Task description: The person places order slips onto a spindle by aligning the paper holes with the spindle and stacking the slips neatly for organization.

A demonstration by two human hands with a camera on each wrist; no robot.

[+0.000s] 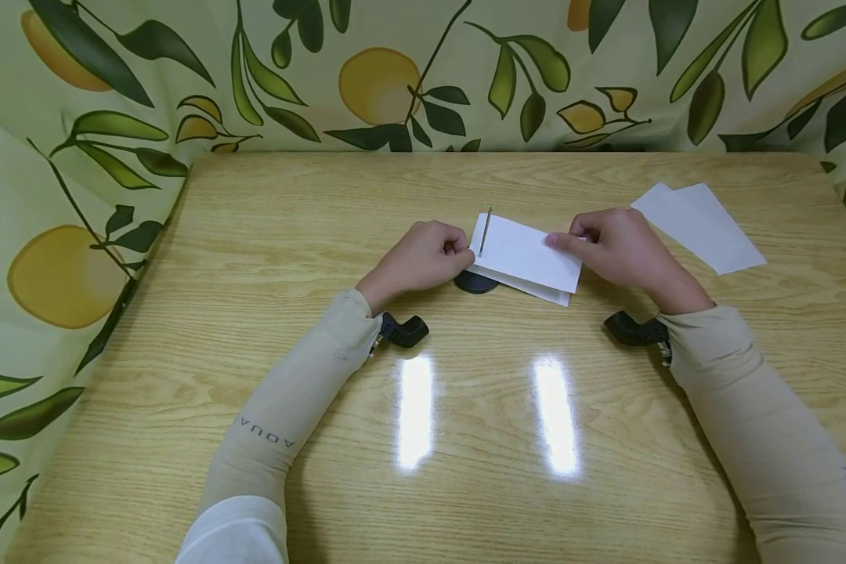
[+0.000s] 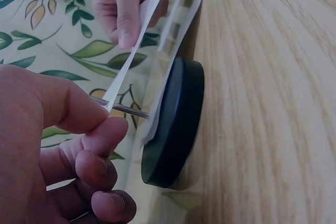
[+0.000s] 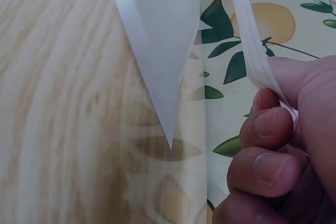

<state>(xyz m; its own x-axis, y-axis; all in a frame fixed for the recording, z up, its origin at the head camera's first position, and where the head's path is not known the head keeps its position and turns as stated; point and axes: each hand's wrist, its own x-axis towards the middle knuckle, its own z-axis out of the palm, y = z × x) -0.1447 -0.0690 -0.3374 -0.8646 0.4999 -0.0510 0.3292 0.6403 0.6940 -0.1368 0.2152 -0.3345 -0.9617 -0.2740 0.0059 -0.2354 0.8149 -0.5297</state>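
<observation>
A paper spike stands on the table, its round black base (image 2: pixel 173 124) low and its thin metal rod (image 1: pixel 487 227) pointing up. The rod passes through a white paper slip (image 1: pixel 529 251) near its left end. My left hand (image 1: pixel 430 254) pinches that end between thumb and index finger, close beside the rod. At the opposite end my right hand (image 1: pixel 620 247) pinches the slip, thumb on top. Another white slip (image 1: pixel 553 296) lies lower, at the base. In the left wrist view the held slip is partway up the rod, with a gap beneath it.
Two loose white paper slips (image 1: pixel 712 227) overlap on the wood-grain table (image 1: pixel 254 235), right of my right hand. A fruit-and-leaf patterned cloth (image 1: pixel 451 70) hangs behind and at the left. Black wrist mounts (image 1: pixel 405 331) jut from both sleeves over the table.
</observation>
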